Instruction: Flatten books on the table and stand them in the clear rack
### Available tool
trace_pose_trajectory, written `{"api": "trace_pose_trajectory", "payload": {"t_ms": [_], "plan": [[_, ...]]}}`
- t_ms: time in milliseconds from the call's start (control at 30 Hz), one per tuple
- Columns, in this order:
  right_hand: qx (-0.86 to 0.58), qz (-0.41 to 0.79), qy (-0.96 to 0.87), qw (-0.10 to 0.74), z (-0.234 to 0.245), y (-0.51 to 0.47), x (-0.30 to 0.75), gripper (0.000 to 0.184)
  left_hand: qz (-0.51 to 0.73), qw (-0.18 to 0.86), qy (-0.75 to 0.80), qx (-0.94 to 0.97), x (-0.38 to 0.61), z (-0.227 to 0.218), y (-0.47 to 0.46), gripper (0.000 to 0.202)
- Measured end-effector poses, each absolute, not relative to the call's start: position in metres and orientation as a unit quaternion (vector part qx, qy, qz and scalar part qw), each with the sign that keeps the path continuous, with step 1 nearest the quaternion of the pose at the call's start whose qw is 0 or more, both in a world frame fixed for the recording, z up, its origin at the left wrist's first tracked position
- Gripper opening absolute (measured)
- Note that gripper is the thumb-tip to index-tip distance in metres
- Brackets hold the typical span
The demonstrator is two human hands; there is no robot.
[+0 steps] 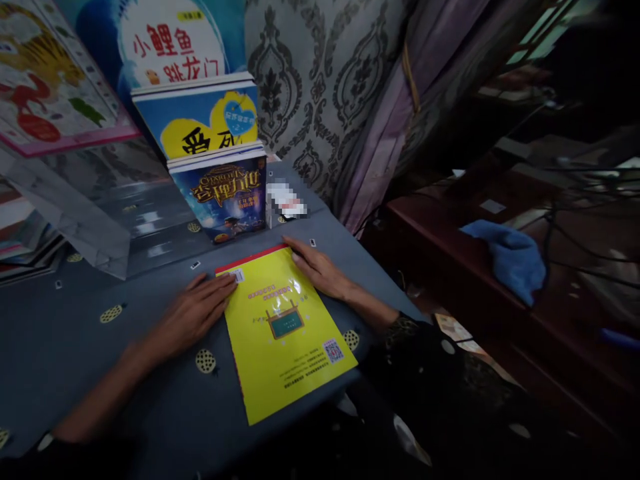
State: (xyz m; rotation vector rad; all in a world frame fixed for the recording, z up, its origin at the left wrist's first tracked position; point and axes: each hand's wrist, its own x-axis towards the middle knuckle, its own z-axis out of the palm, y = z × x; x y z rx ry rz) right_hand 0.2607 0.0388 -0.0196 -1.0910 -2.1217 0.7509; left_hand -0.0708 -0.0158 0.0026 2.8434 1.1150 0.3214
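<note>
A yellow book [287,340] with a red edge along its far side lies flat on the grey table [165,393], upside down to me. A small chalkboard picture and a QR code show on its cover. My left hand [200,310] lies flat at its far left corner, fingertips over the edge. Along the far right edge rests my right hand [317,267], fingers stretched out, touching the book's side. Just beyond the book stands a dark blue book [227,200] with gold lettering, in front of a blue book with a yellow heart [197,127].
A clear acrylic stand [95,233] at left holds a picture book [60,80], beside stacked books [25,233]. A taller blue book [175,40] leans at the back. Patterned wall and a purple curtain [377,140] border the table. At right, a blue cloth [513,260] lies on dark red furniture.
</note>
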Motion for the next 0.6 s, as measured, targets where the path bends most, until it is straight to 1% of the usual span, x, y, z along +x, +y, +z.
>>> {"api": "trace_pose_trajectory", "payload": {"t_ms": [167,300,600], "plan": [[-0.41,0.328,-0.784,0.333,-0.021,0.044,0.261,0.064,0.087,0.022,0.356,0.93,-0.046,0.004,0.002,0.052],[-0.402,0.36,-0.764,0.355,-0.022,0.048,0.26,0.067,0.078,0.033,0.338,0.937,-0.021,0.006,0.02,0.05],[-0.391,0.398,-0.737,0.382,-0.022,0.053,0.262,0.06,0.094,0.025,0.289,0.952,0.037,0.005,0.055,0.043]]}}
